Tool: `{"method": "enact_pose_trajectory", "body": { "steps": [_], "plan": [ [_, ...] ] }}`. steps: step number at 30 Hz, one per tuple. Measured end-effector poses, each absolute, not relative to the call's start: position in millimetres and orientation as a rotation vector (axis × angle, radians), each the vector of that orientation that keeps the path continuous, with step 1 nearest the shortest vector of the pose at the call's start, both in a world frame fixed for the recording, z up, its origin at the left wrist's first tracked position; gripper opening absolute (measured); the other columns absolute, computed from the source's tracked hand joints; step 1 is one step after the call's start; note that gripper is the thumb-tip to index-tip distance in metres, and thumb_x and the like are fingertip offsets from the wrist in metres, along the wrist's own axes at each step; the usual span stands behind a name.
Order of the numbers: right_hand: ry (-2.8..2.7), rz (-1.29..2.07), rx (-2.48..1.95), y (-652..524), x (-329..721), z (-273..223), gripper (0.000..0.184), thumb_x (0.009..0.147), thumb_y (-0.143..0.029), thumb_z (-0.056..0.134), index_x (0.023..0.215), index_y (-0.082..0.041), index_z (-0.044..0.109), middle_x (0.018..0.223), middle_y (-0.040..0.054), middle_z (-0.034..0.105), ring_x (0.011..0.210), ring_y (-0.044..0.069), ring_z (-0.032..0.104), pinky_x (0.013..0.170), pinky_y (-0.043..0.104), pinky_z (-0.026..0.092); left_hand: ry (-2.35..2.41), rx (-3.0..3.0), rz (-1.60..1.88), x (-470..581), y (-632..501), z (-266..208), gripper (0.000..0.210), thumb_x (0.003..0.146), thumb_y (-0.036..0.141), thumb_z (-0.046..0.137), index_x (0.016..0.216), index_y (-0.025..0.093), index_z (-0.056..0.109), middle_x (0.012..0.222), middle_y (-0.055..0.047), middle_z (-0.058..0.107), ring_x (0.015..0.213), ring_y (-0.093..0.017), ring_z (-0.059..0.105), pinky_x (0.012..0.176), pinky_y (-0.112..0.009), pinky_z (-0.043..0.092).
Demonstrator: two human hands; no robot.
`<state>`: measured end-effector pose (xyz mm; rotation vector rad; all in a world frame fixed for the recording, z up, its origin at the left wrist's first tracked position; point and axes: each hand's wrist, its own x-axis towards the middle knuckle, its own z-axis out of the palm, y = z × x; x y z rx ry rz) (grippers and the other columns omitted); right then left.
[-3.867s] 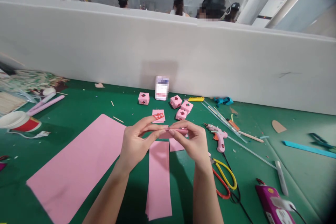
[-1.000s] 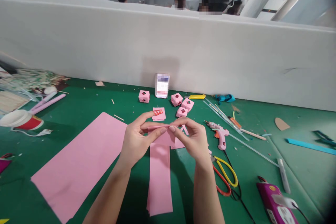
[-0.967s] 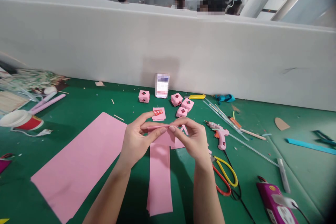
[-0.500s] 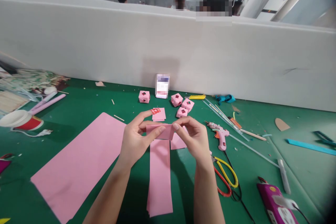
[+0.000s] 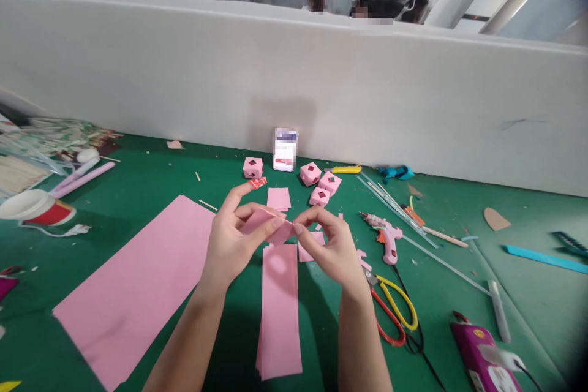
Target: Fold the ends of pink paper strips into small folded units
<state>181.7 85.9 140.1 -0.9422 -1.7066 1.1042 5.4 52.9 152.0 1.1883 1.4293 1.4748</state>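
Note:
Between my hands is a small folded piece of pink paper [image 5: 281, 234], held above the table. My left hand [image 5: 236, 236] pinches its left part with the thumb on top; the index finger, with a red wrap at its tip, is raised. My right hand [image 5: 326, 245] pinches the right end between thumb and fingertip. Long pink paper strips [image 5: 280, 312] lie stacked just below. Small pink squares [image 5: 278, 198] rest beyond my hands, and another pink piece [image 5: 311, 247] lies partly behind my right hand.
Several folded pink paper shapes [image 5: 310, 174] stand near a phone [image 5: 285, 150] leaning on the white partition [image 5: 285, 73]. A large pink sheet [image 5: 138, 288] lies left. To the right are a glue gun [image 5: 388, 239], scissors [image 5: 397, 309], a yellow cutter [image 5: 346, 169] and a purple box [image 5: 482, 349].
The folded pink paper has tilted and shifted slightly left in my fingers. My left index finger has lifted away from the small squares, and my right hand has moved a little left.

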Motion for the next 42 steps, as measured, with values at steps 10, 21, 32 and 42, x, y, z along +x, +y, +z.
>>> {"method": "enact_pose_trajectory", "body": {
  "steps": [10, 21, 32, 42],
  "plan": [
    [-1.623, 1.073, -0.892, 86, 183, 142, 0.013, 0.095, -0.029, 0.064, 0.084, -0.023, 0.068, 0.08, 0.0009, 0.071, 0.077, 0.018, 0.065, 0.074, 0.031, 0.049, 1.399, 1.174, 1.474, 6, 54, 151, 0.06, 0.075, 0.035, 0.086, 0.128, 0.025, 0.058, 0.087, -0.002, 0.079, 0.084, -0.023, 0.077, 0.072, -0.03, 0.063],
    [-1.563, 1.119, -0.871, 85, 182, 143, 0.016, 0.094, -0.033, 0.065, 0.083, -0.023, 0.068, 0.077, 0.0015, 0.072, 0.072, 0.018, 0.067, 0.072, 0.031, 0.052, 1.382, 1.2, 1.451, 11, 52, 154, 0.05, 0.077, 0.035, 0.084, 0.12, 0.022, 0.062, 0.084, -0.003, 0.08, 0.085, -0.023, 0.077, 0.076, -0.031, 0.062],
    [-1.562, 1.048, -0.93, 85, 177, 141, 0.012, 0.094, -0.032, 0.066, 0.088, -0.023, 0.07, 0.085, 0.0027, 0.074, 0.076, 0.018, 0.068, 0.074, 0.031, 0.053, 1.414, 1.158, 1.637, 8, 58, 145, 0.037, 0.073, 0.032, 0.087, 0.104, 0.021, 0.07, 0.087, -0.002, 0.077, 0.083, -0.019, 0.075, 0.078, -0.028, 0.062],
    [-1.484, 1.122, -0.848, 83, 173, 141, 0.01, 0.093, -0.028, 0.068, 0.084, -0.023, 0.069, 0.079, 0.0008, 0.07, 0.073, 0.017, 0.065, 0.071, 0.03, 0.051, 1.417, 1.168, 1.574, 11, 55, 150, 0.035, 0.072, 0.031, 0.088, 0.101, 0.022, 0.071, 0.082, 0.0, 0.078, 0.079, -0.017, 0.075, 0.074, -0.024, 0.061]
  ]
}}
